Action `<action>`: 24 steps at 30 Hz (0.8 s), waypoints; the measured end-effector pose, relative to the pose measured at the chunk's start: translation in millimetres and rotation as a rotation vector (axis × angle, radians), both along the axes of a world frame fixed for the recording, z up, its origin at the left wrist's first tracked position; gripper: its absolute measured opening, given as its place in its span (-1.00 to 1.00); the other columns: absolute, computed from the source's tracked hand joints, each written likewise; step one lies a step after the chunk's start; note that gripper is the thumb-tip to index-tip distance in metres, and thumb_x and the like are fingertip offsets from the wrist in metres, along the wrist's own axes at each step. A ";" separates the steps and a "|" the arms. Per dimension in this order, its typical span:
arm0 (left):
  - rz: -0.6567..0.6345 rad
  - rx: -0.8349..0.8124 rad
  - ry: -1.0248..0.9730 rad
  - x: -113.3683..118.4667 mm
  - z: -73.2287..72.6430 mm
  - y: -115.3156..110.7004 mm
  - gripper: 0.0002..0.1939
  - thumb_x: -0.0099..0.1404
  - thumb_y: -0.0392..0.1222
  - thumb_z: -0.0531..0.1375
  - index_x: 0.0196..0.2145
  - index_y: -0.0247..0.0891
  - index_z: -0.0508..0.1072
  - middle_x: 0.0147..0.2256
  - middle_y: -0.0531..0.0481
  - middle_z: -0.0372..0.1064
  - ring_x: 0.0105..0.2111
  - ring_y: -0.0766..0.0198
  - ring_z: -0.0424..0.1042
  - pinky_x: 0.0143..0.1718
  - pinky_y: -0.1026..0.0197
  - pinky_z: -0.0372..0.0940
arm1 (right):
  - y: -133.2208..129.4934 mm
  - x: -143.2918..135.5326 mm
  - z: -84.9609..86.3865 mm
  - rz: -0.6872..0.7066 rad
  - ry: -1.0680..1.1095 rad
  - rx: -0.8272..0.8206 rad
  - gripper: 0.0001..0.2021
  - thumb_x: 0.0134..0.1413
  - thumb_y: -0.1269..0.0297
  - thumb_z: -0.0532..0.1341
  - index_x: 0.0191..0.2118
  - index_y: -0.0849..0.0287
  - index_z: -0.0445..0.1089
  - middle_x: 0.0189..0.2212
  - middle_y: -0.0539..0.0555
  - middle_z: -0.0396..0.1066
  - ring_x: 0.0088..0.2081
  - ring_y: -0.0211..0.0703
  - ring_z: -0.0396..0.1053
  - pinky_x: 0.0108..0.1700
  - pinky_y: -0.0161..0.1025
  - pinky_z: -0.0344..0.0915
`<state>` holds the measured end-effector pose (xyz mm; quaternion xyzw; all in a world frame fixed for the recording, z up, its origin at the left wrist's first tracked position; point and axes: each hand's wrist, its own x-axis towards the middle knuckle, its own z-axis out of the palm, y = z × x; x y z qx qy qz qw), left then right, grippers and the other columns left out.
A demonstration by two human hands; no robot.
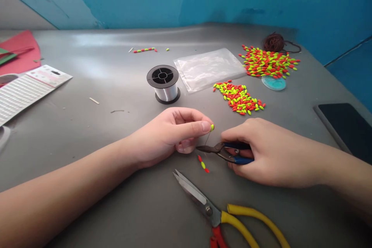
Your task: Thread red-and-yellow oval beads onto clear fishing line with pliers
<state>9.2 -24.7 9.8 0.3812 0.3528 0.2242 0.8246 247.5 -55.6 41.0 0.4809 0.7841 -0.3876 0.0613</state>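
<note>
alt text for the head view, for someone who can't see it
Left hand pinches a yellow-green bead on thin line while the right hand holds blue-handled pliers at the line, above a gray table. Around them lie open scissors, two piles of red and yellow-green beads, a spool, a clear bag and a phone.

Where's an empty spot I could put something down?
There's bare table between the left forearm and the yellow-handled scissors. Between the spool and white card lie only little scraps. It's crowded around the right hand: pliers, beads, clear bag and phone.
</note>
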 end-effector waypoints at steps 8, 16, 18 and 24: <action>-0.012 0.006 -0.013 -0.6 0.2 -1.1 -0.79 0.28 -0.13 0.48 -0.31 -0.30 0.58 -0.53 0.14 0.22 -0.56 0.50 0.11 -0.56 0.44 0.05 | -1.9 0.2 1.3 -0.004 0.004 0.002 -0.78 -0.02 0.34 0.24 -0.51 0.07 0.15 -0.61 -0.16 0.18 -0.54 -0.26 0.14 -0.53 -0.19 -0.01; -0.009 -0.001 -0.022 -0.8 -0.3 -0.7 -0.81 0.32 -0.14 0.45 -0.30 -0.30 0.57 -0.54 0.15 0.20 -0.56 0.51 0.11 -0.56 0.44 0.05 | -2.1 0.5 -0.7 -0.010 0.006 -0.004 -0.79 -0.01 0.34 0.25 -0.50 0.07 0.16 -0.60 -0.16 0.20 -0.53 -0.26 0.15 -0.52 -0.19 0.00; -0.006 -0.004 -0.028 -1.2 -0.4 -0.9 -0.81 0.32 -0.14 0.45 -0.31 -0.30 0.57 -0.54 0.15 0.20 -0.56 0.51 0.11 -0.56 0.44 0.05 | -2.6 0.8 -0.4 -0.011 0.005 -0.005 -0.78 -0.01 0.34 0.25 -0.50 0.07 0.16 -0.60 -0.16 0.19 -0.54 -0.26 0.14 -0.52 -0.19 -0.01; -0.015 0.006 -0.041 -1.1 -1.3 -0.9 -0.80 0.32 -0.13 0.45 -0.30 -0.30 0.58 -0.53 0.15 0.21 -0.56 0.51 0.11 -0.56 0.44 0.05 | -2.4 -1.0 -0.1 -0.012 0.000 0.002 -0.77 -0.03 0.35 0.24 -0.51 0.08 0.13 -0.61 -0.16 0.18 -0.54 -0.27 0.14 -0.53 -0.18 -0.01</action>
